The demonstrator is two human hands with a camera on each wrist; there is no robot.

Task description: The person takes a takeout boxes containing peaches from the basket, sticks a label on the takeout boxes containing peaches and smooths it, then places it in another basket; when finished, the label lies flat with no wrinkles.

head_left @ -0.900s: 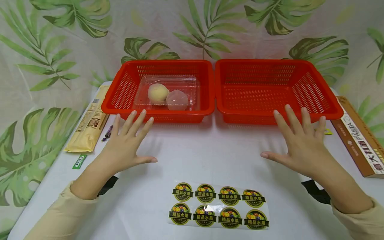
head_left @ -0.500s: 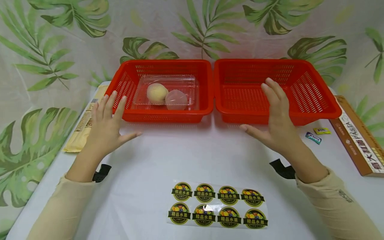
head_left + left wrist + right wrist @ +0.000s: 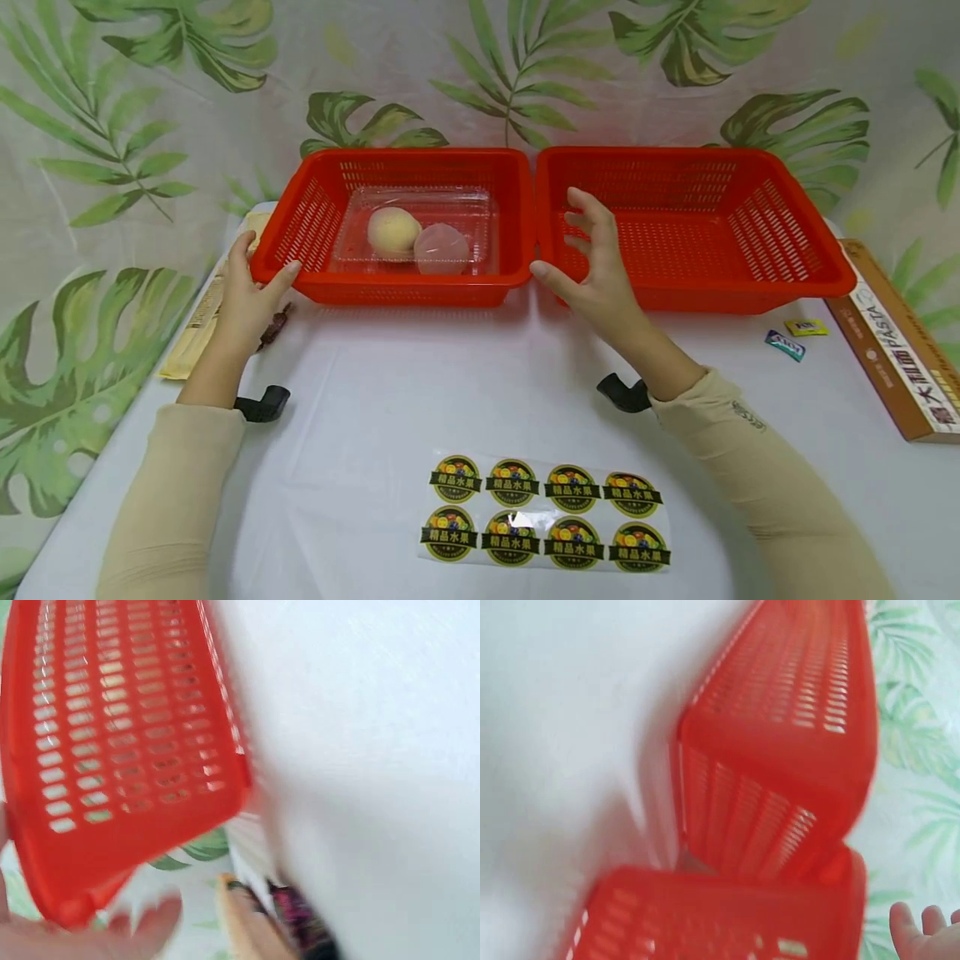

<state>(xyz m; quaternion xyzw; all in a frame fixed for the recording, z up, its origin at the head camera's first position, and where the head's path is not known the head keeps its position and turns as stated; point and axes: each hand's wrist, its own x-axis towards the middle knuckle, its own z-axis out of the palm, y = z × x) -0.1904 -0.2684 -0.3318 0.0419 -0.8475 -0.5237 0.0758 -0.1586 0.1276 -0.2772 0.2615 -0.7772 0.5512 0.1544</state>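
Two red plastic baskets stand side by side. The left basket (image 3: 405, 290) holds a clear plastic clamshell box (image 3: 478, 218) with a pale yellow round fruit (image 3: 393, 232) and a pinkish-white round piece (image 3: 441, 250) in it. My left hand (image 3: 249, 302) is at this basket's front left corner, thumb by the front rim, fingers along the side; in the left wrist view its fingertips (image 3: 161, 922) show blurred beyond the corner. My right hand (image 3: 603, 292) hovers with fingers spread over the near left of the right basket (image 3: 660, 242), its thumb pointing at the gap between the baskets.
A sheet of round fruit stickers (image 3: 543, 513) lies at the front. Left are a yellow packet (image 3: 202, 333) and a dark-wrapped candy (image 3: 274, 327). Right are small yellow (image 3: 806, 327) and teal (image 3: 784, 345) wrappers and a brown pasta box (image 3: 892, 350). A leaf-print cloth hangs behind.
My left hand has moved left and up to the left basket's corner. My right hand has swung left from the right basket's front to the gap between the baskets. The baskets have stayed put.
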